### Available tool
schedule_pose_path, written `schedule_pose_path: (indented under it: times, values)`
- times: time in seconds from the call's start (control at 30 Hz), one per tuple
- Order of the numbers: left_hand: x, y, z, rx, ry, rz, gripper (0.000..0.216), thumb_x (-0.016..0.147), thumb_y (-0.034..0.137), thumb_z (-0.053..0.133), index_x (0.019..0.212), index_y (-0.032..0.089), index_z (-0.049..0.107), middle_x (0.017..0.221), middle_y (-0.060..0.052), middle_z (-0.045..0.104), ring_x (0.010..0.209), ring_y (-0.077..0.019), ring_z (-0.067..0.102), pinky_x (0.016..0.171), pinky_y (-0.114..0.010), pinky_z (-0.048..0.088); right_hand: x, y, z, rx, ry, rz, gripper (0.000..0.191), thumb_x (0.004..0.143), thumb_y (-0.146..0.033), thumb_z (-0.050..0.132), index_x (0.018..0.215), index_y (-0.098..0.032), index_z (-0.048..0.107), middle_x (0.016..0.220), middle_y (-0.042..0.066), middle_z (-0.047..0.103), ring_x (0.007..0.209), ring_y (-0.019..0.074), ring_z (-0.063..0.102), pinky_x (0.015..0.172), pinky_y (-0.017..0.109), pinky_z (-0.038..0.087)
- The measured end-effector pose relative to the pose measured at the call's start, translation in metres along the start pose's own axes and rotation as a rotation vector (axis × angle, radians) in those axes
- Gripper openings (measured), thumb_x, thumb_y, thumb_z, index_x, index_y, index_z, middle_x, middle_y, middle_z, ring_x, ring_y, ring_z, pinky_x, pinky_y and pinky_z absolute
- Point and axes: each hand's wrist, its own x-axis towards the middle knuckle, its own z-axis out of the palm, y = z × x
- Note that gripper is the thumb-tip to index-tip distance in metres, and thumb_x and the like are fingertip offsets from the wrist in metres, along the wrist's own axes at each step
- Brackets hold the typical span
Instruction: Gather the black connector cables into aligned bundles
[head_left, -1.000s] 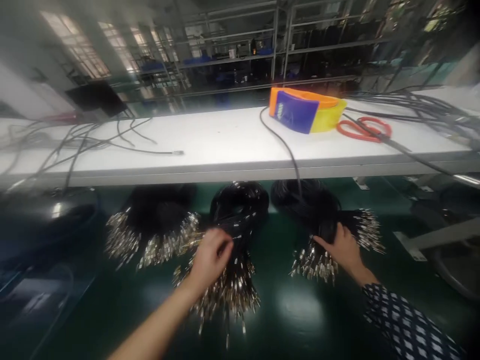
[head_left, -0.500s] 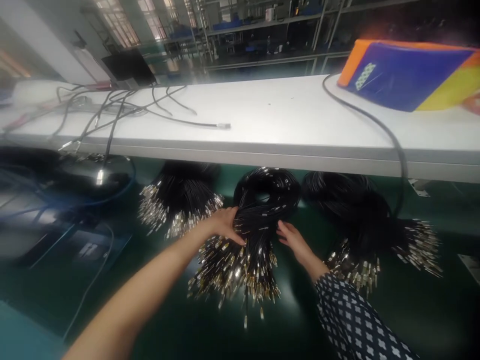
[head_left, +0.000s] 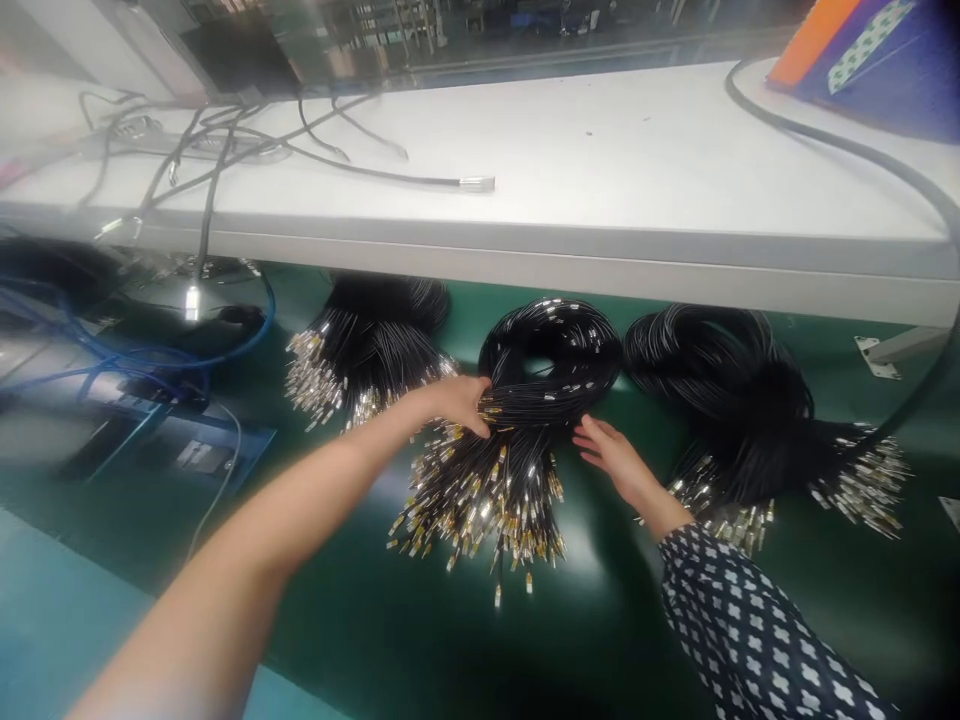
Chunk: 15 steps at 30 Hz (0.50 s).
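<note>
Three coiled bundles of thin black cables with gold and silver plug ends lie on a dark green surface under a white bench. My left hand (head_left: 454, 400) grips the left side of the middle bundle (head_left: 551, 355), fingers closed on its strands just above the fanned plugs. My right hand (head_left: 611, 455) rests beside the same bundle's right side, fingers stretched out and holding nothing. The left bundle (head_left: 371, 335) and the right bundle (head_left: 731, 375) lie untouched on either side.
The white bench (head_left: 600, 170) overhangs the coils, with loose black cables (head_left: 247, 140) at its left and a thick black cable (head_left: 862, 150) at its right. An orange and purple box (head_left: 877, 50) sits at the far right. Blue cables (head_left: 112, 360) and dark equipment lie at the left.
The view has dropped closer to the coils. My right hand left the right bundle and came over to the middle one. My left hand shifted up to the middle bundle's neck.
</note>
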Motion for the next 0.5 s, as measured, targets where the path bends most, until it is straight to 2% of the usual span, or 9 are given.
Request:
schedule_pose_path:
  times: [0.1,0.17,0.23,0.33,0.4,0.5]
  values:
    - [-0.002,-0.013,0.002,-0.214,-0.07,-0.022,0.095,0.052,0.054,0.076,0.133,0.016,0.043,0.121,-0.011,0.064,0.105,-0.0257,0.062,0.081,-0.027,0.047,-0.003,0.0,0.0,0.011,-0.019,0.003,0.027,0.087,-0.046,0.058,0.099,-0.022,0.062,0.117,0.009,0.065,0.107,0.0218,0.063,0.089,0.033,0.052]
    - [-0.004,-0.022,0.005,-0.346,-0.044,-0.08,0.089,0.058,0.064,0.069,0.133,0.021,0.047,0.128,-0.01,0.061,0.111,-0.025,0.06,0.086,-0.027,0.046,-0.004,0.0,0.002,0.017,-0.028,0.005,0.027,0.087,-0.046,0.058,0.097,-0.021,0.062,0.115,0.009,0.066,0.105,0.0222,0.064,0.088,0.033,0.052]
    - [-0.006,-0.03,0.008,-0.455,0.022,-0.144,0.074,0.069,0.071,0.053,0.125,0.024,0.058,0.13,-0.008,0.062,0.114,-0.024,0.059,0.089,-0.028,0.045,-0.006,0.0,0.004,0.023,-0.03,0.005,0.028,0.087,-0.046,0.059,0.096,-0.021,0.063,0.114,0.009,0.067,0.104,0.0226,0.064,0.087,0.033,0.052]
    - [-0.008,-0.037,0.012,-0.528,0.078,-0.192,0.069,0.078,0.074,0.034,0.116,0.025,0.065,0.13,-0.004,0.062,0.119,-0.022,0.056,0.091,-0.027,0.045,-0.006,-0.001,0.01,0.038,-0.026,0.003,0.028,0.086,-0.048,0.06,0.093,-0.021,0.063,0.112,0.009,0.068,0.103,0.0227,0.065,0.085,0.033,0.053]
    - [-0.009,-0.037,0.013,-0.524,0.074,-0.181,0.068,0.075,0.074,0.041,0.116,0.025,0.065,0.13,-0.004,0.062,0.119,-0.0224,0.056,0.091,-0.027,0.045,-0.006,-0.002,0.013,0.052,-0.02,0.001,0.027,0.086,-0.047,0.06,0.091,-0.021,0.063,0.112,0.009,0.067,0.103,0.0228,0.064,0.084,0.032,0.053]
    - [-0.011,-0.027,0.014,-0.471,0.054,-0.121,0.079,0.055,0.067,0.07,0.12,0.024,0.061,0.131,-0.006,0.061,0.117,-0.0261,0.057,0.091,-0.028,0.045,-0.006,-0.004,0.015,0.082,-0.003,0.005,0.027,0.086,-0.047,0.06,0.091,-0.021,0.062,0.114,0.01,0.066,0.106,0.0228,0.063,0.084,0.032,0.054]
